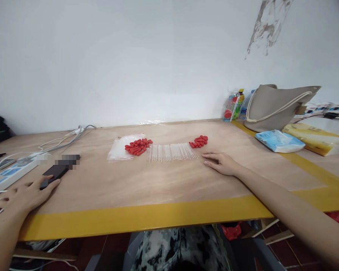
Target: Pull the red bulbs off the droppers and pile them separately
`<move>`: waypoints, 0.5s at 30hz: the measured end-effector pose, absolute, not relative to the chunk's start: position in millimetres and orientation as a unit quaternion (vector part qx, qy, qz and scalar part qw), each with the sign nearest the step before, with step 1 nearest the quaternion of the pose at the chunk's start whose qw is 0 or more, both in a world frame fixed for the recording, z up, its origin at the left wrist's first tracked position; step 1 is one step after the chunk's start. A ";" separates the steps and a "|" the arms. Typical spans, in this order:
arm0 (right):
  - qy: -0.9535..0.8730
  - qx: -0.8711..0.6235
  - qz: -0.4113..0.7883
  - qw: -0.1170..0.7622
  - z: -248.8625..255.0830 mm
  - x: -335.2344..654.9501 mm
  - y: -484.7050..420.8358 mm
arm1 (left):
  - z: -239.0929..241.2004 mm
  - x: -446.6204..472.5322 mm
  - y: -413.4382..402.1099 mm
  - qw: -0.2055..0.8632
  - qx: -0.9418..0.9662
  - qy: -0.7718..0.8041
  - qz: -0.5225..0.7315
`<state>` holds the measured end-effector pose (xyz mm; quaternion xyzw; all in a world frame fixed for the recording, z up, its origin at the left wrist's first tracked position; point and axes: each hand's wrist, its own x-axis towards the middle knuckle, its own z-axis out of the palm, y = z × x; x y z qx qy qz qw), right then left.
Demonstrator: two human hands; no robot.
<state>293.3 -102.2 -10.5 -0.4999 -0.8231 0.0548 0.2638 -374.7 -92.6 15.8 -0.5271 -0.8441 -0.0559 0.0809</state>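
My left hand rests at the table's left front, thumb and forefinger on either side of the near end of a black phone-like slab, whose far end is blurred out. On the right, my right hand lies on the tabletop with its fingers stretched out and nothing in them. Just left of its fingertips is a row of thin, pale, clear sticks. A small heap of red balloon-like pieces sits at the row's right end. A bigger red heap lies at its left, partly on clear plastic bags.
A white power strip with cables stands at the left. Toward the back right are bottles, a grey bag, a blue tissue pack and a yellow pack. Yellow tape runs along the front edge.
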 end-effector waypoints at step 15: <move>-0.823 -0.497 0.053 0.269 -12.0 294.6 -100.9 | 17.8 -370.7 -93.1 0.068 -0.510 -0.856 -0.055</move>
